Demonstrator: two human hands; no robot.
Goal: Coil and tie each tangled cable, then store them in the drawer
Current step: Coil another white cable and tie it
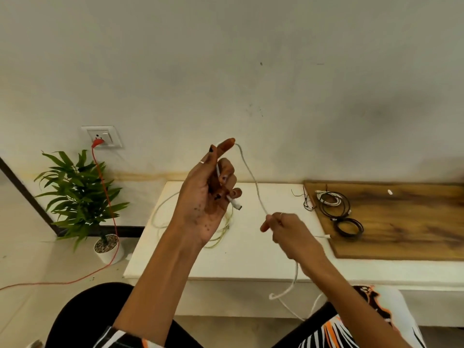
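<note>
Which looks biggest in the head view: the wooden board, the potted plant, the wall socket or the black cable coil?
1. wooden board
2. potted plant
3. and 4. wall socket and black cable coil look alike; the socket is farther off, so no ranking.

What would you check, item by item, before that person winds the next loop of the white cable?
1. Plug end of the white cable held by the left hand: ok.
2. Cable passes over the raised fingertip: ok.
3. Right hand pinches the running length: ok.
4. Slack below the right hand free of knots: cannot tell, it drops past the white table.
5. Pale green cable kept apart: ok.
6. Drawer ready: cannot tell, none visible.
</note>
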